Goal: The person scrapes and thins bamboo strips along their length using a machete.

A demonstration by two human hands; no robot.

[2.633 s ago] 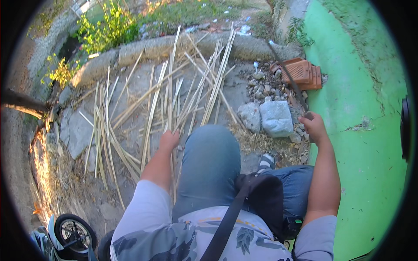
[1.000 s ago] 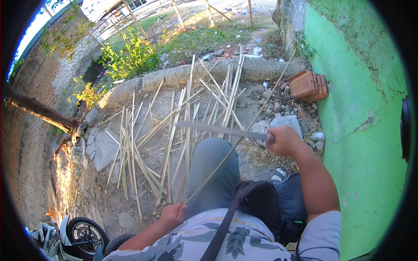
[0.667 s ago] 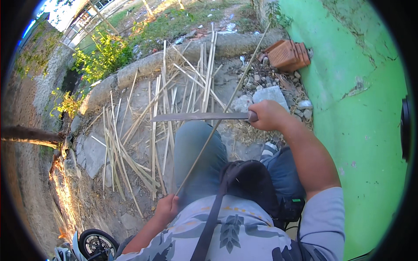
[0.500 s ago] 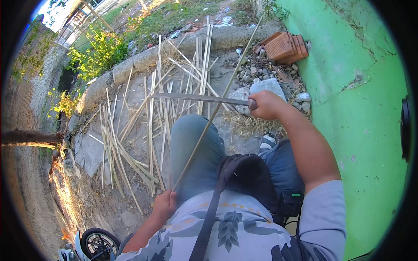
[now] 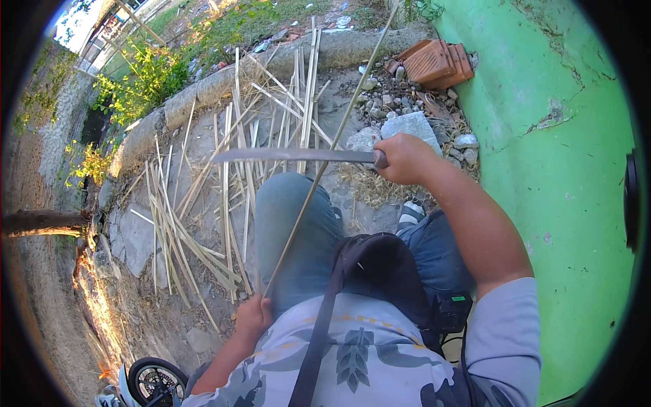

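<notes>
My right hand [image 5: 407, 159] is closed around the handle of a machete [image 5: 298, 155], whose long blade points left above my bent knee. The blade crosses a long, thin bamboo strip [image 5: 352, 102]; I cannot tell whether its edge touches it. That strip slants from my lap up past the far kerb. Its near end sits in the closed fingers of my left hand [image 5: 253, 315], low beside my hip. Beyond my knee, many pale split bamboo strips [image 5: 230, 197] lie in loose, crossing heaps on the ground.
A green wall [image 5: 536, 190] rises along the right. Near it lie rubble with a grey stone block [image 5: 411, 130] and stacked orange roof tiles [image 5: 439, 64]. A low concrete kerb [image 5: 203, 95] curves across the far side. A motorbike wheel [image 5: 157, 381] shows at lower left.
The machete and my right hand have shifted slightly left, the blade staying across the bamboo strip. My left hand keeps its hold. The whole view has moved a little.
</notes>
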